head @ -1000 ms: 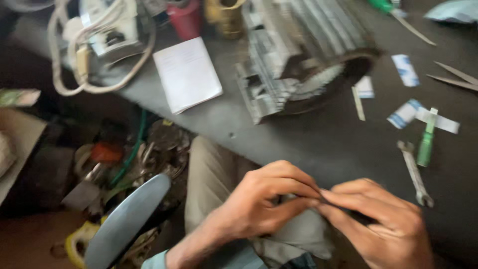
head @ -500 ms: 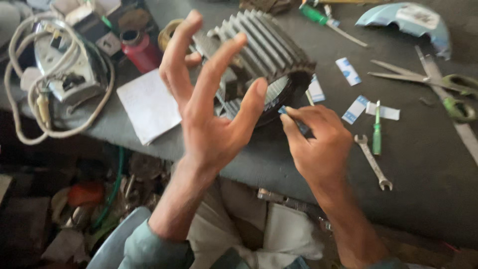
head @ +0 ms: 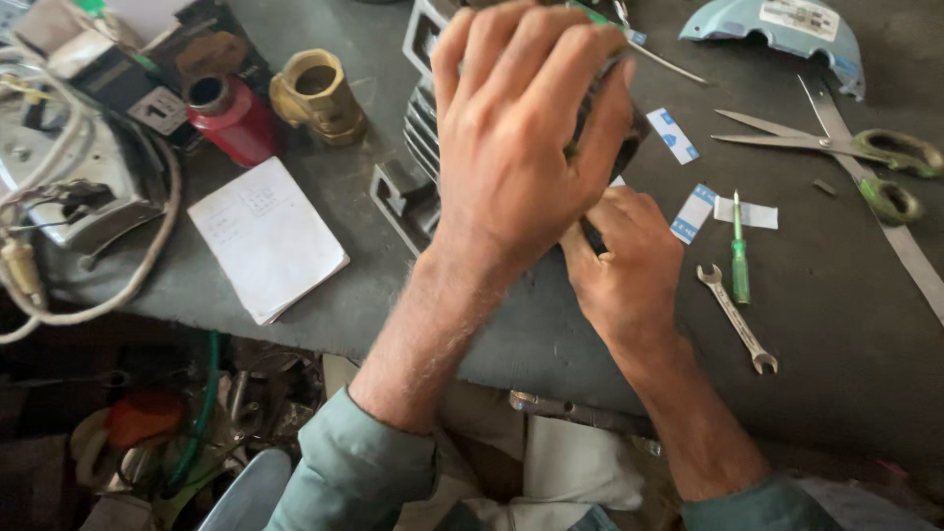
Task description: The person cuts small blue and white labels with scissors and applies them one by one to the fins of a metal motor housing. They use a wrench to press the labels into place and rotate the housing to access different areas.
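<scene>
The finned motor [head: 418,147] is covered by the left hand [head: 521,128], fingers pressed together over its top. Just below that grip, the motor's edge is met by the right hand [head: 629,265], possibly pinching something small; a spanner [head: 737,320] lies just beside it.

Scissors [head: 865,157], green screwdriver [head: 738,251], spanner [head: 737,320] — white notepad [head: 265,236], red can [head: 231,118], brass fitting [head: 317,95].

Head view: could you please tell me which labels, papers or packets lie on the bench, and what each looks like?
Notepad: left of the hands, white, rectangular.
Small packets: right of the right hand, white with blue ends.
Sticker: on the pale blue cover, top right, white, oblong.
</scene>
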